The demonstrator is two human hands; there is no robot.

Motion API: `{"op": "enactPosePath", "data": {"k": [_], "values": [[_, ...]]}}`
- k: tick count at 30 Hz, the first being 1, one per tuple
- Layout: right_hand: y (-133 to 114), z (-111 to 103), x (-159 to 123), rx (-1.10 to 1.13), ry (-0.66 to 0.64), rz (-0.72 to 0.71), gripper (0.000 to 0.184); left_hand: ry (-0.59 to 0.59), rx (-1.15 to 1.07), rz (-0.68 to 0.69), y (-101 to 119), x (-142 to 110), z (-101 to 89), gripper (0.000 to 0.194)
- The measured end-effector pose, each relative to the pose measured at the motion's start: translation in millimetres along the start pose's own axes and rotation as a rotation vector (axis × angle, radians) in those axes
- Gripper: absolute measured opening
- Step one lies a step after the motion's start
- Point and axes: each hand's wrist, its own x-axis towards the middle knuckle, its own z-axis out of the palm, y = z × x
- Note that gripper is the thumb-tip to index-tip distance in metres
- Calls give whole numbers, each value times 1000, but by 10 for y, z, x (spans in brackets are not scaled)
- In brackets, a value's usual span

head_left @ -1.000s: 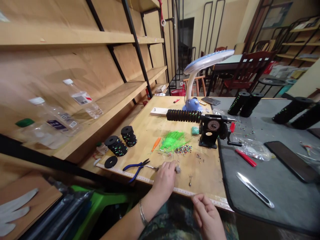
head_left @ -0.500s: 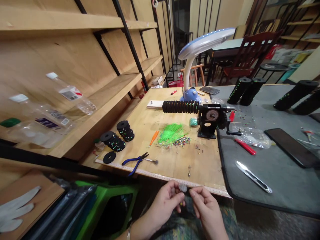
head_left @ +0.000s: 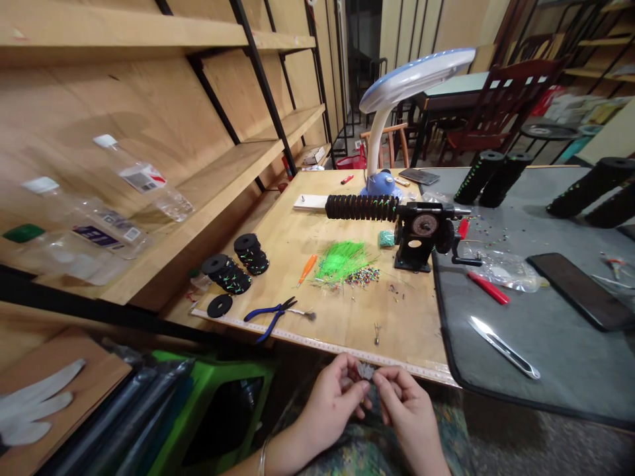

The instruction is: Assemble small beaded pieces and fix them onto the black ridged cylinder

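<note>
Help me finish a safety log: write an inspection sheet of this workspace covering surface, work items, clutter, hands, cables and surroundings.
Surface: wooden table, measuring tape along its near edge; grey mat at right.
Work items: small grey piece, held at the near edge.
Clutter: green bristles and beads in a loose heap; pliers and a silver tool lying uncovered.
Hands: left hand pinches the piece; right hand has thumb and finger pinched beside it, contents too small to tell.
Cables: a thin white strand on the mat; cannot tell whether it is a cable.
Surroundings: bottles on the left shelving; chair behind.
</note>
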Motion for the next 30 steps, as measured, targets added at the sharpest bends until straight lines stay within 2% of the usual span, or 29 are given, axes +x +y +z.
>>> {"op": "enactPosePath", "data": {"k": [5, 10, 20, 30], "values": [[28, -1, 3, -8, 8, 3, 50, 66, 82, 52, -30, -21, 26, 20], [-1, 5, 10, -9, 10, 14, 50, 82, 91, 76, -34, -24, 47, 20], [-29, 9, 26, 36, -20, 84, 53, -7, -107, -6, -60, -15, 20, 31], [88, -40, 46, 29, -25, 76, 50, -50, -294, -128, 8, -17, 1, 31]]}}
